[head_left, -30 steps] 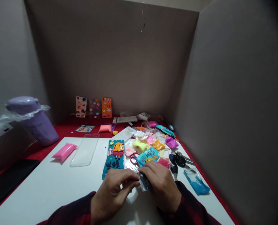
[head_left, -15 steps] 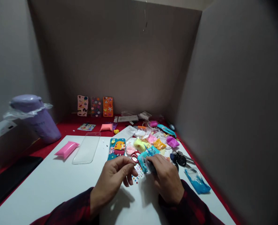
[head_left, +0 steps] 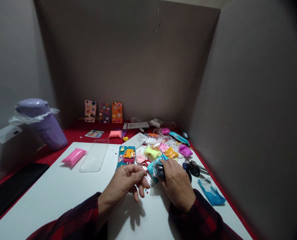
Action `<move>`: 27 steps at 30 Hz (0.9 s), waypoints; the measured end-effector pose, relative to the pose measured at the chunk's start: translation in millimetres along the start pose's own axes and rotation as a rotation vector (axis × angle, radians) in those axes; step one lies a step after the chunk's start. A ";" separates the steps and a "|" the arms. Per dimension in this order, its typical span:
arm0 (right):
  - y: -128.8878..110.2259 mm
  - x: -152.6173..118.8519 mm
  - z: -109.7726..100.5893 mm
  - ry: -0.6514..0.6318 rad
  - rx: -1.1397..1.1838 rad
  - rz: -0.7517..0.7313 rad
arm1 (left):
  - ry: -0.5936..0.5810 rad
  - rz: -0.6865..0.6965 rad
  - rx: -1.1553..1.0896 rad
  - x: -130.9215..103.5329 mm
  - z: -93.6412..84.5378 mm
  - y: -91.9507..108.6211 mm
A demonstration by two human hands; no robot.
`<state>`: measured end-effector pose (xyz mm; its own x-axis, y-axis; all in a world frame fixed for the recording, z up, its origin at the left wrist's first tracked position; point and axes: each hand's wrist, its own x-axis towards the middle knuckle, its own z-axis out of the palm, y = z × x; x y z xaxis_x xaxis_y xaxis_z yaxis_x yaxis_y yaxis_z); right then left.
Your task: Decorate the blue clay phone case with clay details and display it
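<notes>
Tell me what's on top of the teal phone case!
On the teal phone case sit an orange-faced figure and a yellow blob. The left hand hides the case's lower end.

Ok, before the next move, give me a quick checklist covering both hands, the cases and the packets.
1. Right hand has a grip on the dark packet: ok.
2. Left hand holds nothing: cannot tell; its thumb and index finger are close together, and a tiny piece between them might not show.
3. Teal decorated case fully in sight: not ok; the left hand hides its near end.
4. Clear case flat and uncovered on the white board: ok.
5. Blue packet apart from the right hand: ok, it lies off to the right.
</notes>
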<state>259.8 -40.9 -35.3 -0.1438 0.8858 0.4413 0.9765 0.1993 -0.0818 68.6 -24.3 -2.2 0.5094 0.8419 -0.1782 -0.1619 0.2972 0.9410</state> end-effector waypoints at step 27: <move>2.3 -3.6 -1.1 0.286 0.156 -0.152 | 0.056 -0.076 -0.287 -3.7 -7.1 1.8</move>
<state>262.7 -44.1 -36.1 -0.2133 0.6920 0.6897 0.9078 0.4013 -0.1218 60.4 -23.8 -1.9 0.4833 0.8335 -0.2678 -0.3616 0.4686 0.8060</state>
